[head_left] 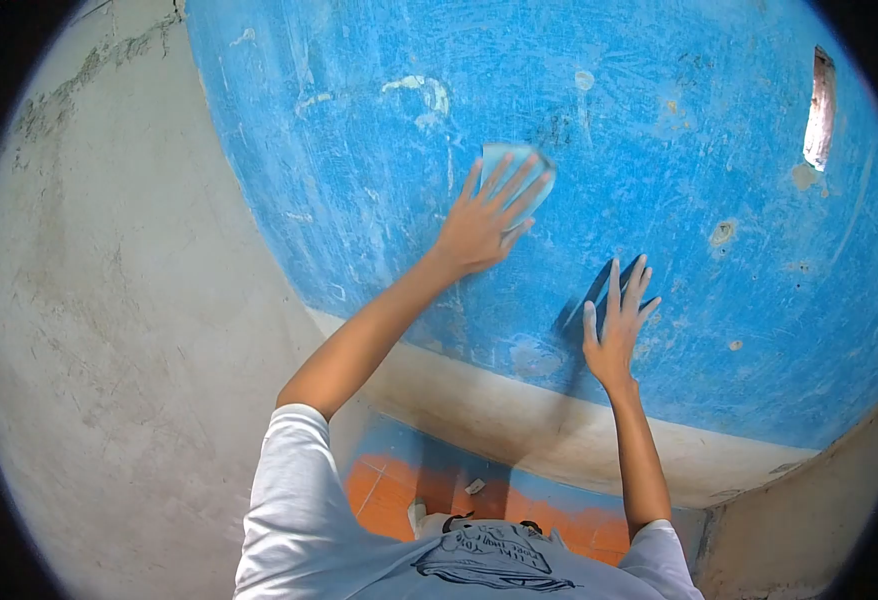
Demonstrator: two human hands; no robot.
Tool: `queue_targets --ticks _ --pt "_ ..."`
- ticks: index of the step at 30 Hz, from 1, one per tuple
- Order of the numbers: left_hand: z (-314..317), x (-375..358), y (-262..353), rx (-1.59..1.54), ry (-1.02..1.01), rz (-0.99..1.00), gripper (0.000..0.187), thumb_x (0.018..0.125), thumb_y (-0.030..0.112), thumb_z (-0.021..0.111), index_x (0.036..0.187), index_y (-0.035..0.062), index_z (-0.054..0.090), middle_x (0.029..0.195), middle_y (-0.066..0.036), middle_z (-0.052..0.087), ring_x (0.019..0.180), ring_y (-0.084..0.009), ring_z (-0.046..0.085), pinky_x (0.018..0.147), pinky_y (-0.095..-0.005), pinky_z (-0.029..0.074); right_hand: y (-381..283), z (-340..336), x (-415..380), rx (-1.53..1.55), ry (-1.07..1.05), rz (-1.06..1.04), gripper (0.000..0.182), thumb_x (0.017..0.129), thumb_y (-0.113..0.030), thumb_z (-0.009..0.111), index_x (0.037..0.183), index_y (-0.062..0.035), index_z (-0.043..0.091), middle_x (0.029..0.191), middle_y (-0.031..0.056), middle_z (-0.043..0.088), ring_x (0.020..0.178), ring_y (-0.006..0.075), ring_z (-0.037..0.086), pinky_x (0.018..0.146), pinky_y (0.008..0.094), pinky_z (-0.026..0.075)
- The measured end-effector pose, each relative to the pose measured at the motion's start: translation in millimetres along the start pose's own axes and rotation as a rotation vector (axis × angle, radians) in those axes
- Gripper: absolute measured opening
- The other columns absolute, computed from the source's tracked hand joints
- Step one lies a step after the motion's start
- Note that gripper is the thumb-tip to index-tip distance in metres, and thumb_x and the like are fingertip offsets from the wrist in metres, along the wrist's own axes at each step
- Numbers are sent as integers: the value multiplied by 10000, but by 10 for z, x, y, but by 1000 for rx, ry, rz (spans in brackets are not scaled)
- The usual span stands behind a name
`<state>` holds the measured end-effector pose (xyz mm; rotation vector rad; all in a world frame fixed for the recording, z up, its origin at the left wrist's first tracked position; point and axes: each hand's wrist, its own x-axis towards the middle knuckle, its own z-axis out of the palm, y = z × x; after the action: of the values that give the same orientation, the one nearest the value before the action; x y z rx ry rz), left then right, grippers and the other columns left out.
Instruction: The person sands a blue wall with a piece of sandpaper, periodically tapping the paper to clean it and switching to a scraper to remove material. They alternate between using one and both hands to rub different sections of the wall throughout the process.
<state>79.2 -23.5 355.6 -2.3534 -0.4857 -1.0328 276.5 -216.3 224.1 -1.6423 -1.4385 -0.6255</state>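
Note:
My left hand (479, 228) presses a light blue sheet of sandpaper (494, 156) flat against the blue wall (379, 200). Its fingers are spread over the sheet, and a square corner and a darker edge stick out around them. Lower and to the right, my right hand (619, 330) is open with nothing in it. Those fingers are apart and their tips are at the wall, casting a shadow to their left. Pale dust shows on the fingers. Around both hands the blue paint is scuffed, with whitish scratches and patches.
A bare grey plaster wall (109, 330) meets the blue one at the left. A narrow opening (819, 110) pierces the blue wall at upper right. Below runs an unpainted pale band (479, 400), then orange floor tiles (374, 480) dusted blue, with a small scrap (475, 487) on them.

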Motion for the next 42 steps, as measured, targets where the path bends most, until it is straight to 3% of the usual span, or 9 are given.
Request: queue_targets --ticks 4,7,14,18,25,31,35,37,42 --pt "349 -72 -740 663 -80 -477 640 1078 363 344 1585 -14 240 1659 -270 166 1551 -432 96 1189 -697 -24 117 -81 -103 -37 -78 -33 674 1013 -282 490 1607 -60 263 1686 254 69 1541 501 27 1133 760 -27" --pt "142 202 -688 -87 595 -793 647 1081 362 329 1598 -9 205 1666 -264 138 1549 -445 86 1204 -671 -21 156 -105 -144 -38 -68 0 673 1006 -253 502 1606 -61 266 1685 250 84 1544 492 38 1134 761 -23" --pt "269 -343 458 -68 -62 -50 649 1077 347 335 1619 31 166 1669 -267 111 1548 -451 77 1247 -583 70 127 20 -221 -17 -27 -31 689 985 -206 532 1607 -71 269 1693 222 90 1545 487 46 1137 762 -13" --pt "244 35 -691 -89 537 -625 674 1076 327 374 1593 -47 158 1635 -351 98 1529 -497 99 1242 -589 67 247 -141 -287 -28 -57 12 688 988 -209 533 1609 -79 269 1688 238 88 1544 490 48 1145 753 -3" --pt "740 -802 728 -158 -29 -47 652 1047 237 419 1575 -70 192 1624 -339 179 1526 -496 128 1231 -604 85 218 -121 -303 -9 -32 12 671 991 -195 526 1604 -78 280 1693 217 101 1549 473 64 1156 741 12" --pt "965 -920 -386 -392 489 -852 610 1048 196 400 1552 -96 220 1605 -356 206 1489 -540 176 1229 -581 131 338 -203 -491 23 -77 42 667 1002 -205 529 1604 -73 274 1686 243 84 1548 468 80 1162 734 31" --pt "1047 -827 467 -126 438 -570 601 1050 168 368 1551 -118 201 1610 -367 173 1500 -552 104 1241 -570 67 278 -45 -593 64 -31 102 679 1017 -231 523 1613 -66 242 1685 258 30 1544 479 75 1168 725 38" --pt "905 -1073 1080 -221 -89 -232 635 1051 174 357 1571 -114 132 1642 -350 67 1526 -521 10 1249 -556 -1 251 50 -657 67 -18 120 693 1026 -254 521 1623 -83 215 1684 264 -12 1544 482 61 1172 718 41" --pt "1123 -1177 79 -328 459 -687 652 1081 273 347 1542 -154 173 1627 -375 83 1531 -502 43 1244 -588 5 376 -52 -837 115 -64 193 699 1047 -326 506 1630 -98 195 1686 255 -33 1554 460 21 1179 707 42"
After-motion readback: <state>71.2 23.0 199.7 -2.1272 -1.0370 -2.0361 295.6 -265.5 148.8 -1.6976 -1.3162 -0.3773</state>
